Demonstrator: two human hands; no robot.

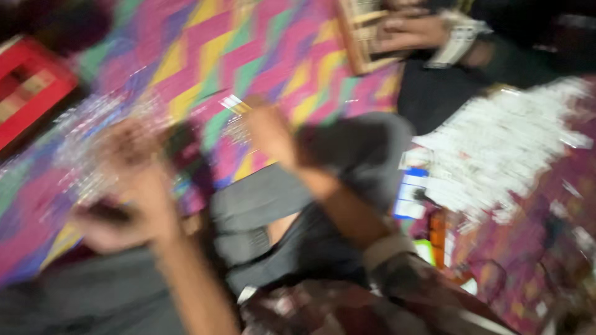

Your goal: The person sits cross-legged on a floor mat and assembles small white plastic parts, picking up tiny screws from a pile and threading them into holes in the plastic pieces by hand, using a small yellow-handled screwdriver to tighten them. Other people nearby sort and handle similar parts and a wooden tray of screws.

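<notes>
Above the zigzag mat (pixel 205 56), my blurred left hand (pixel 127 192) grips something dark, my right hand (pixel 270 133) pinches a small packet (pixel 236 104); I'd slow down.

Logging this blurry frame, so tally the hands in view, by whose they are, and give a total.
Person's own hands: 2, the left hand and the right hand, both smeared by motion.
Another person's hand: 1, the co-worker's hand resting on a wooden frame.
Total: 3 hands.
</notes>
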